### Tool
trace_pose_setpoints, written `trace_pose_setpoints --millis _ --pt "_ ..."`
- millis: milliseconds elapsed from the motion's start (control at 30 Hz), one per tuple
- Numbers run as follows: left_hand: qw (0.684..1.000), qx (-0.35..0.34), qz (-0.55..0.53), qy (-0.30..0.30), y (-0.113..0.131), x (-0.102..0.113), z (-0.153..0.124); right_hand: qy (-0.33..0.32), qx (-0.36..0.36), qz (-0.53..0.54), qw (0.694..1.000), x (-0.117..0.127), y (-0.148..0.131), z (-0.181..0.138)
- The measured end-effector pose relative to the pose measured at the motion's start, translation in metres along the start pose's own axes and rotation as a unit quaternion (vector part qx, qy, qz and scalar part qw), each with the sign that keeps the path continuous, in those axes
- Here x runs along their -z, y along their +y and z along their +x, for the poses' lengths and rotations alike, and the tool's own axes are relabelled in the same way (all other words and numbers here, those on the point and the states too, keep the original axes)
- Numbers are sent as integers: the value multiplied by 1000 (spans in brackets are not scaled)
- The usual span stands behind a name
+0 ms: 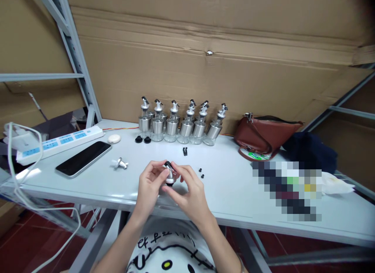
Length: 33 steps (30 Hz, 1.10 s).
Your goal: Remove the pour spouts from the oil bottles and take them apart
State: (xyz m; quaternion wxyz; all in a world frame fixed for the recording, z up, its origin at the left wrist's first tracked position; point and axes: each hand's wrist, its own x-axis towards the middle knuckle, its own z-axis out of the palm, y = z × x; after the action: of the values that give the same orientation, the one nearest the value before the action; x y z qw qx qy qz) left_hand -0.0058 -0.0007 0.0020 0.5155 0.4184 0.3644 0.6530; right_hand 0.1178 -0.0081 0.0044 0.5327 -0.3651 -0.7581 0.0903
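Near the table's front edge, a silver pour spout (170,180) with a black flip cap and dark base is between my two hands. My left hand (152,182) pinches it from the left side. On its other side, the fingers of my right hand (187,184) close on the black cap at the top. Another pour spout (119,163) lies on its side to the left. Beyond my hands are two small black levers (184,151). Two tiny black caps (201,173) rest right of my right hand, and two black stoppers (143,139) sit by the bottles.
Several glass oil bottles (172,128) with steel sleeves and spouts stand along the cardboard wall. Leftward are a phone (83,158), a round white case (114,138) and a power strip (61,144). A brown bag (266,134) and a blurred patch are at right.
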Motion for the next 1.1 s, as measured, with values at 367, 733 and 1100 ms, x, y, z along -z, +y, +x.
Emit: trace_pose_setpoints --millis 367,733,1100 --pt "999 -11 26 -26 -4 3 3 14 14 24 1000 -1 3 -2" --pt "980 -45 122 -148 5 -6 -7 132 -61 24 989 1 5 -6" --pt "895 -166 403 -92 72 -26 101 141 -96 95 981 -4 7 -12"
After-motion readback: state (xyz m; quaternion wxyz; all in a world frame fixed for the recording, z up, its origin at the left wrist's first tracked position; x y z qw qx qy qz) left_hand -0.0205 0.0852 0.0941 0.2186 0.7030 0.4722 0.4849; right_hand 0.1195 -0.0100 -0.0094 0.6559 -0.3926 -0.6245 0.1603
